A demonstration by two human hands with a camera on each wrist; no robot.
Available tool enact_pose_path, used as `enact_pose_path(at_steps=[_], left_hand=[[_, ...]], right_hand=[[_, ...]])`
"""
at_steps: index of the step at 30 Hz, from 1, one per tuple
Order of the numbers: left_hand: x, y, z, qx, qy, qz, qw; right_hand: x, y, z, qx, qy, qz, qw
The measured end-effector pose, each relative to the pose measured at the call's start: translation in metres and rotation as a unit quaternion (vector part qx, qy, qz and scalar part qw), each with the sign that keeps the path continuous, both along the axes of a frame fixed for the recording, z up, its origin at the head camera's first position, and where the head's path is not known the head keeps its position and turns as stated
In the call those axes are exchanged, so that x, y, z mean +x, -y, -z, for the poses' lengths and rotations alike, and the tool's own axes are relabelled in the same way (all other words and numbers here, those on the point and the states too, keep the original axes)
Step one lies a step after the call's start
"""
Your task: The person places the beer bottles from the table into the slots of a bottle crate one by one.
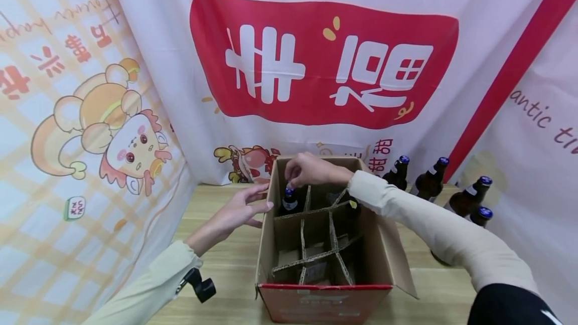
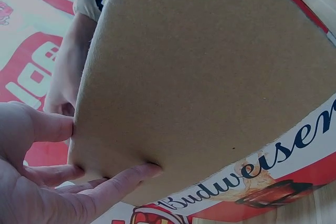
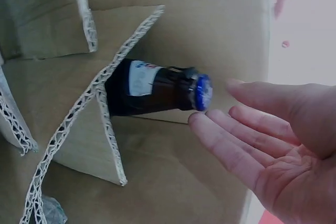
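A brown beer bottle (image 1: pixel 289 201) with a blue cap stands in the far-left compartment of a cardboard box (image 1: pixel 326 299). My right hand (image 1: pixel 312 170) is over that corner. In the right wrist view, its parted thumb and fingers (image 3: pixel 210 129) are right at the bottle's cap (image 3: pixel 203 93), with a gap showing between thumb and cap. Crossed cardboard dividers (image 1: pixel 311 260) split the inside of the box into compartments. My left hand (image 1: pixel 235 213) rests its fingertips against the box's left side, seen close up in the left wrist view as a bare brown panel (image 2: pixel 199 72) above "Budweiser" print.
Several capped brown bottles (image 1: pixel 429 182) stand on the wooden table (image 1: pixel 217 270) to the right of the box. An opened flap (image 1: pixel 399 255) sticks out on the box's right side. Printed cloth (image 1: pixel 325 64) hangs close behind, with more on both sides.
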State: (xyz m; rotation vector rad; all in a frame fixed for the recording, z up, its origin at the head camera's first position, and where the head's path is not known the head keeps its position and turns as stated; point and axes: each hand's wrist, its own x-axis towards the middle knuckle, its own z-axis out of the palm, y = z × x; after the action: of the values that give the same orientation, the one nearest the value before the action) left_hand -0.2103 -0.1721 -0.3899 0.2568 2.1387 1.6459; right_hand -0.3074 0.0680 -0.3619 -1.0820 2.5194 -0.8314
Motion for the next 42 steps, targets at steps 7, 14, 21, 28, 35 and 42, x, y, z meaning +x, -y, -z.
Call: enact_pose_path(at_steps=[7,14,21,28,35,42], left_hand=[[-0.001,0.000,0.001,0.000,-0.004,0.006,1.0000],[-0.001,-0.001,0.000,0.000,-0.001,0.005,1.0000],[-0.003,-0.002,0.001,0.000,0.001,0.003,1.0000],[-0.001,0.001,0.003,0.009,0.004,0.006,0.9999],[0.002,0.004,0.003,0.001,0.011,-0.006,0.9999],[-0.001,0.000,0.004,0.008,0.011,-0.006,0.9999]], right_hand=[[0.004,-0.022,-0.017,-0.026,0.040,0.011,0.999],[0.007,-0.051,-0.034,-0.063,0.049,0.043,0.996],[0.004,-0.085,-0.037,-0.121,0.025,0.097,0.988],[0.003,-0.130,-0.022,-0.164,-0.049,0.164,0.972],[0.011,-0.171,0.004,-0.198,-0.058,0.266,0.942],[0.015,-0.203,0.034,-0.312,-0.109,0.379,0.864]])
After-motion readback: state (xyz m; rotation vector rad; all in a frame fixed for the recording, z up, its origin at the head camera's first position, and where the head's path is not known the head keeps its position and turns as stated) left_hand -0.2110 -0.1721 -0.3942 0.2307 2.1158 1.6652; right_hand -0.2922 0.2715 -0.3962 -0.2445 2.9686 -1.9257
